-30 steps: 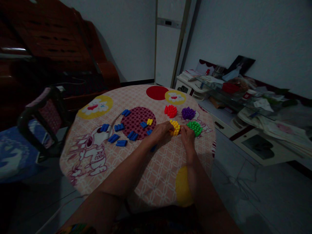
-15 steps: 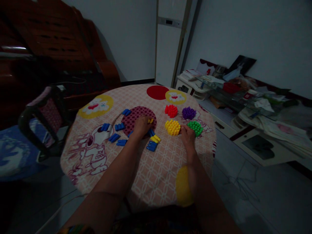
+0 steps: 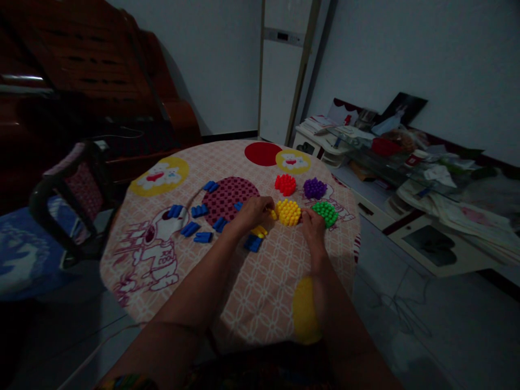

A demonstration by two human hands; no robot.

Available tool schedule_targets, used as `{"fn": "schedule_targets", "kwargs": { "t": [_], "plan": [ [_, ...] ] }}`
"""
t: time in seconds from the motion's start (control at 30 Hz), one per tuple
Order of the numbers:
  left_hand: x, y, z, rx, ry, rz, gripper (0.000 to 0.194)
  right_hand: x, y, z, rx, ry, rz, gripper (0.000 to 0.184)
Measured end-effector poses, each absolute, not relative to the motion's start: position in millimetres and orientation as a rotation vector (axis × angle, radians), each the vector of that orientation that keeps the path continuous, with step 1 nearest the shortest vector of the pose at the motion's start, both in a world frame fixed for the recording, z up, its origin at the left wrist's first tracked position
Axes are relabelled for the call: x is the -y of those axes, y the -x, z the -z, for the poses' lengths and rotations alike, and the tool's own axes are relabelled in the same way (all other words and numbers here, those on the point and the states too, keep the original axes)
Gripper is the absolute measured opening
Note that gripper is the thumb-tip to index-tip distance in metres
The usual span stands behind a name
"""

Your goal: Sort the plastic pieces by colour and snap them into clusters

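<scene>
My left hand (image 3: 257,211) is closed in a pinch on a yellow bullet-shaped toy block (image 3: 273,214), just left of the cluster of yellow blocks (image 3: 288,212). At that cluster's right edge, my right hand (image 3: 313,225) has its fingers pressed together against it; whether they grip a block is hidden. A red cluster (image 3: 285,184), a purple cluster (image 3: 314,188) and a green cluster (image 3: 325,214) stand around the yellow one. Beneath my left wrist lie a yellow block (image 3: 260,232) and a blue block (image 3: 252,244), partly covered.
Several blue blocks (image 3: 199,210) lie scattered on the left half of the round table with its patterned cloth (image 3: 260,303). A chair (image 3: 77,200) stands at the left. To the right is a cabinet (image 3: 442,249) piled with papers and bags.
My left hand went from the yellow cluster left to the yellow block on the dark red circle, then came back right with it. My right hand stayed at the cluster's edge.
</scene>
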State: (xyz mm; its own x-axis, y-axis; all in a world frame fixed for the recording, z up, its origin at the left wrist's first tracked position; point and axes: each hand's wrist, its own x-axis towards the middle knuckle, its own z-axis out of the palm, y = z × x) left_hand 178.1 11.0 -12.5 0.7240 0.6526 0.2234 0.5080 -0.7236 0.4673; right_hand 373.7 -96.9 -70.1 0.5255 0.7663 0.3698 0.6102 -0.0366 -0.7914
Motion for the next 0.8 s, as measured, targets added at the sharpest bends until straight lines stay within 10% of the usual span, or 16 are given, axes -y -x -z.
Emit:
{"fn": "schedule_targets", "kwargs": {
  "t": [0.47,0.8],
  "plan": [
    [-16.3,-180.7,15.6,-0.926,-2.423,-0.676,0.019,98.4,-371.9,67.5,1.162,1.735,-0.168,0.038],
    [-5.3,-145.3,-1.9,-0.774,-2.534,-0.027,0.028,98.6,-371.8,67.5,1.15,1.735,-0.181,0.038]
  ]
}}
